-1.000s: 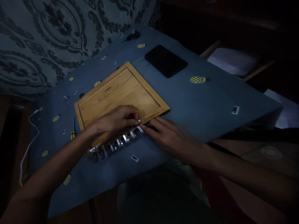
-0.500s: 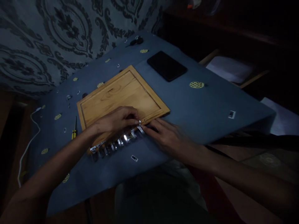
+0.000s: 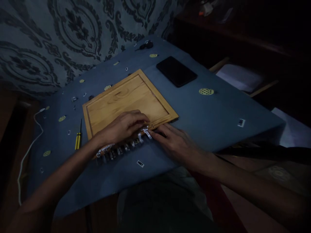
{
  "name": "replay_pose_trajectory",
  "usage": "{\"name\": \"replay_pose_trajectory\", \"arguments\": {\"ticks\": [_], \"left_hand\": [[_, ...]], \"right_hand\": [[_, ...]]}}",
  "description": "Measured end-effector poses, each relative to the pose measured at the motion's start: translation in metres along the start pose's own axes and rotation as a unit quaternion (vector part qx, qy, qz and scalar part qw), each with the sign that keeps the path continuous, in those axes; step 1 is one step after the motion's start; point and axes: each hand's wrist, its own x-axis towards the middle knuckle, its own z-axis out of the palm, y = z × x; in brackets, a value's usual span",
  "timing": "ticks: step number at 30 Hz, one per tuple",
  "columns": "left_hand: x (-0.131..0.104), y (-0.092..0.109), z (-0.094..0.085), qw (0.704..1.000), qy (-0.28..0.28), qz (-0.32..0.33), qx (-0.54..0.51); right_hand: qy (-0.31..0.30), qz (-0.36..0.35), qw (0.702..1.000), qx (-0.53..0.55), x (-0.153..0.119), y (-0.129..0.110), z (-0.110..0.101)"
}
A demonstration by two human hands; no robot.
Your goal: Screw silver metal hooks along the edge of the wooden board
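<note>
A framed wooden board (image 3: 126, 100) lies on the cloth-covered table. Along its near edge runs a silver hook rail (image 3: 105, 149) with several curved metal hooks. My left hand (image 3: 123, 126) rests over the rail, fingers stretched and slightly bent toward its right end; its thumb is hidden. My right hand (image 3: 173, 140) is at the board's near right edge. Its thumb presses by the rail's end hook (image 3: 147, 133), while the other fingers reach the board's edge, their tips partly hidden. Small dark holes show in the board just beyond the rail.
A yellow-handled screwdriver (image 3: 78, 139) lies left of the board. A black phone (image 3: 176, 71) sits behind it to the right. Small metal pieces (image 3: 74, 99) lie at the left, a dark object (image 3: 145, 45) at the far corner. A white cable (image 3: 36, 139) hangs at the table's left side.
My left hand's fingers have come out of a pinch and stretched over the rail. The right hand stays by the end hook. The whole view has shifted slightly.
</note>
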Motion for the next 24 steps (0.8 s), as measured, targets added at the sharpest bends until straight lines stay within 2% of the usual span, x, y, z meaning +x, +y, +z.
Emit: {"name": "replay_pose_trajectory", "arguments": {"ticks": [3, 10, 15, 21, 24], "left_hand": [[0.000, 0.002, 0.006, 1.000, 0.009, 0.013, 0.027], [-0.002, -0.008, 0.014, 0.998, 0.041, 0.037, 0.017], [-0.003, -0.009, 0.015, 0.998, 0.050, 0.043, 0.026], [-0.006, -0.012, 0.017, 0.994, 0.053, 0.096, 0.026], [-0.008, -0.011, 0.016, 0.994, 0.041, 0.092, 0.031]], "right_hand": [[0.005, -0.003, 1.000, -0.001, 0.000, 0.000, 0.001], [0.002, -0.002, 1.000, -0.004, 0.000, 0.002, 0.003], [-0.002, -0.001, 1.000, -0.009, -0.001, 0.002, 0.003], [0.000, 0.005, 1.000, -0.019, -0.001, 0.002, 0.004], [-0.007, 0.001, 1.000, -0.010, -0.001, 0.002, 0.003]]}}
